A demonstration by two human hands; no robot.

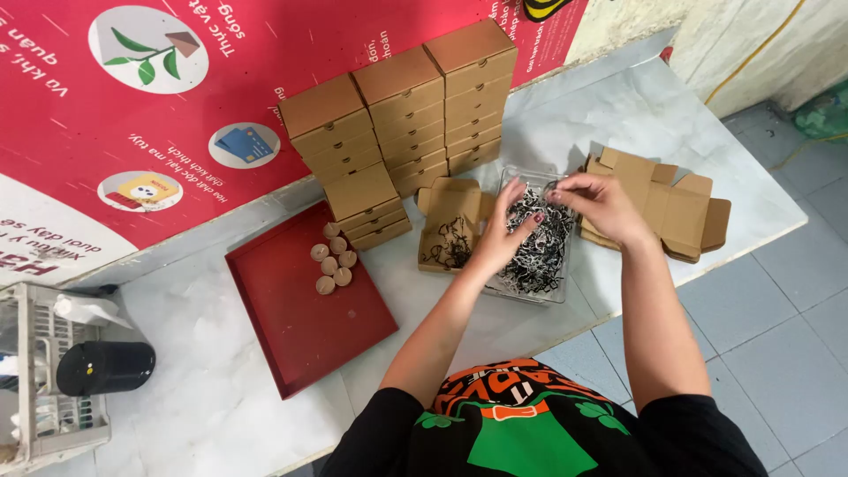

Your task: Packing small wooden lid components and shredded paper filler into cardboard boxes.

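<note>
My left hand (506, 231) and my right hand (598, 200) are both over a clear plastic tray (558, 291) filled with black and white shredded paper (541, 252). The fingers of both hands pinch strands of that shred above the tray. Just left of the tray lies an open brown cardboard box (449, 223) with a little shred inside. A pile of flat unfolded cardboard boxes (667, 203) lies to the right of the tray.
Stacks of closed brown boxes (402, 119) stand against the red poster wall. A red tray (305, 309) holds several small round wooden pieces (334, 263). A white basket (40, 375) and a black cylinder (104, 367) are at far left. The table's edge runs close to my body.
</note>
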